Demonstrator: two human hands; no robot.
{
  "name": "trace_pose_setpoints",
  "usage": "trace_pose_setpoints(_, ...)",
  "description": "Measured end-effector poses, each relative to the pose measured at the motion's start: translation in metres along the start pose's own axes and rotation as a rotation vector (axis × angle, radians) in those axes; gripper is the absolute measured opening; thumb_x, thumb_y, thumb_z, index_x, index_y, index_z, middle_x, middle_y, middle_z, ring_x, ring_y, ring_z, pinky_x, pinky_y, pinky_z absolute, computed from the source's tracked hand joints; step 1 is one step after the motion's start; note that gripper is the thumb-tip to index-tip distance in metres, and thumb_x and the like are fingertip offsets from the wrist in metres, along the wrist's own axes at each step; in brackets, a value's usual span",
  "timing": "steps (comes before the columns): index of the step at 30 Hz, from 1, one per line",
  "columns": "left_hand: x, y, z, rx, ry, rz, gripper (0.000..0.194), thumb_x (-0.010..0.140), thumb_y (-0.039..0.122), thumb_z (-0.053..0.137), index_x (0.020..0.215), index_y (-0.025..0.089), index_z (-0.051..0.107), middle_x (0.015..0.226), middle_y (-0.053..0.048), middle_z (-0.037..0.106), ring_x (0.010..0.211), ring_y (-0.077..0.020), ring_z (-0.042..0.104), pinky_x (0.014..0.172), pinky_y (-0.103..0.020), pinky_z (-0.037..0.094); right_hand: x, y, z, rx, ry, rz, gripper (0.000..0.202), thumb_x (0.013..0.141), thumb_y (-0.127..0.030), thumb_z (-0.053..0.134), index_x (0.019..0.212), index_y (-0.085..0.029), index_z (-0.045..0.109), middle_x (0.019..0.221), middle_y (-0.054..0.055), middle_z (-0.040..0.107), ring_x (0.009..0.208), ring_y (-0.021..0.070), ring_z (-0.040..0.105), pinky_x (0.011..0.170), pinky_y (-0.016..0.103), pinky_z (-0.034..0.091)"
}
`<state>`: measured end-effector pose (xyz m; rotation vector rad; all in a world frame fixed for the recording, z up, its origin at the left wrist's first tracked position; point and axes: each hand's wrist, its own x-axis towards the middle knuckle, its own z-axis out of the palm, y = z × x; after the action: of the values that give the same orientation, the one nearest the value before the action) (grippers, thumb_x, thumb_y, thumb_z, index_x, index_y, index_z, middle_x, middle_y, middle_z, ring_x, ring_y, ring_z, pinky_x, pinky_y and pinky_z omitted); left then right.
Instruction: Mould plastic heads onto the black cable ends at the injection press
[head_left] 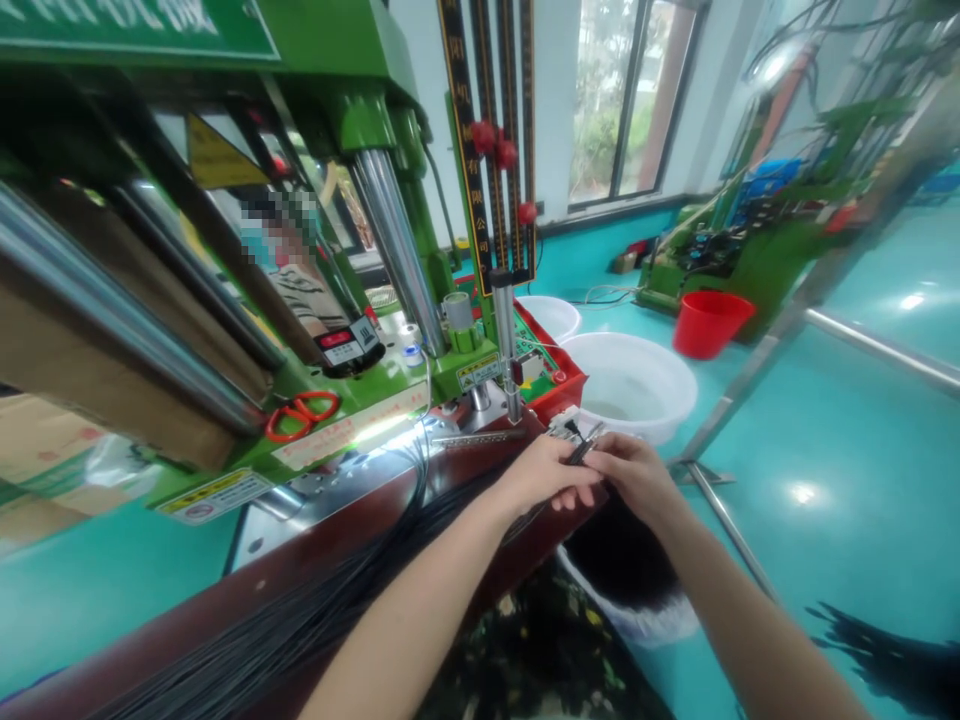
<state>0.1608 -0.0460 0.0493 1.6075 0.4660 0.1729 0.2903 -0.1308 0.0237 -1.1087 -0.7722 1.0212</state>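
My left hand [551,474] and my right hand [636,472] meet over the right end of the dark red worktop. Both are closed, with the fingers curled around black cable ends [578,452] between them. Small pale and metallic pieces show just beyond the fingertips, too blurred to name. Along the worktop [322,540], under my left forearm, runs a long bundle of thin black cables [300,600]. A metal strip with holes [480,437] lies just left of my hands.
A green press [382,380] stands at the left, with orange-handled scissors [302,415] on its base. Beside the worktop are a red control box [566,385], white tubs [637,375], and a lined bin [652,625] with dark contents. A metal frame [750,370] rises at the right.
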Motion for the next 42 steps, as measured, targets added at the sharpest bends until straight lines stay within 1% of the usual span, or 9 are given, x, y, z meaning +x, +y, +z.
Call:
trace_pose_setpoints(3,0.003,-0.003,-0.002,-0.008,0.036,0.015,0.026,0.069,0.033,0.060,0.078,0.009,0.063,0.059,-0.005,0.062,0.040,-0.0064,0.049,0.035,-0.016,0.035,0.006,-0.006,0.001,-0.071,-0.023,-0.027,0.019,0.061,-0.027,0.075,0.062,-0.016,0.059,0.054,-0.003,0.057,0.047,0.0083,0.048,0.048,0.023,0.037)
trace_pose_setpoints(10,0.004,-0.013,0.003,-0.048,0.114,0.063,0.030,0.069,0.032,0.062,0.087,0.016,0.043,0.056,0.001,0.061,0.035,-0.0081,0.048,0.030,-0.015,0.033,0.013,-0.009,-0.007,-0.162,-0.242,-0.031,0.019,0.066,-0.030,0.071,0.070,-0.014,0.062,0.061,0.001,0.061,0.051,0.0106,0.053,0.048,0.024,0.039)
trace_pose_setpoints(16,0.002,-0.009,-0.005,-0.128,0.038,0.018,0.026,0.068,0.023,0.061,0.081,0.017,0.039,0.060,-0.002,0.063,0.044,-0.0103,0.055,0.037,-0.018,0.040,0.019,-0.003,-0.014,-0.045,-0.109,-0.032,0.020,0.059,-0.026,0.076,0.059,-0.016,0.059,0.054,-0.002,0.059,0.046,0.0078,0.049,0.045,0.021,0.038)
trace_pose_setpoints(23,0.005,-0.011,-0.010,-0.140,-0.017,-0.002,0.025,0.069,0.022,0.060,0.089,0.015,0.047,0.061,-0.002,0.063,0.041,-0.0078,0.051,0.035,-0.016,0.036,0.021,-0.005,-0.021,-0.029,-0.014,0.017,0.024,0.061,-0.030,0.075,0.060,-0.016,0.055,0.052,-0.001,0.060,0.044,0.0082,0.051,0.039,0.019,0.032)
trace_pose_setpoints(30,0.009,-0.012,0.007,-0.250,-0.069,-0.045,0.020,0.070,0.029,0.059,0.064,0.011,0.053,0.053,-0.002,0.058,0.035,-0.0044,0.043,0.033,-0.016,0.030,0.021,-0.021,-0.029,-0.258,-0.218,0.098,0.024,0.064,-0.032,0.073,0.064,-0.016,0.056,0.059,-0.001,0.063,0.053,0.0116,0.056,0.053,0.025,0.043)
trace_pose_setpoints(33,0.012,-0.017,0.017,-0.304,-0.004,-0.089,0.022,0.069,0.032,0.061,0.069,0.011,0.055,0.046,0.001,0.053,0.031,-0.0039,0.038,0.031,-0.016,0.023,0.026,-0.026,-0.032,-0.323,-0.242,0.044,0.024,0.069,-0.036,0.068,0.084,-0.018,0.063,0.081,0.002,0.068,0.075,0.0155,0.061,0.069,0.029,0.047)
trace_pose_setpoints(36,0.015,-0.027,0.023,-0.389,0.040,-0.121,0.027,0.067,0.037,0.063,0.073,0.011,0.055,0.046,0.001,0.052,0.030,-0.0047,0.038,0.030,-0.017,0.021,0.029,-0.030,-0.024,-0.374,-0.324,-0.007,0.037,0.079,-0.043,0.055,0.109,-0.023,0.061,0.106,0.005,0.065,0.099,0.0190,0.058,0.081,0.030,0.046)
trace_pose_setpoints(40,0.006,-0.042,0.029,-0.543,0.044,-0.189,0.034,0.065,0.042,0.066,0.075,0.012,0.055,0.052,-0.001,0.055,0.037,-0.0075,0.045,0.035,-0.019,0.031,0.020,-0.022,0.003,-0.525,-0.498,0.268,0.041,0.086,-0.042,0.040,0.121,-0.026,0.055,0.076,0.002,0.069,0.059,0.0146,0.063,0.049,0.024,0.048)
trace_pose_setpoints(42,-0.005,-0.051,0.036,-0.658,0.026,-0.247,0.034,0.063,0.041,0.068,0.075,0.012,0.056,0.053,0.000,0.054,0.040,-0.0075,0.046,0.040,-0.021,0.034,0.012,-0.011,0.013,-0.573,-0.563,0.316,0.039,0.087,-0.037,0.038,0.117,-0.025,0.058,0.068,0.001,0.068,0.051,0.0134,0.061,0.045,0.023,0.046)
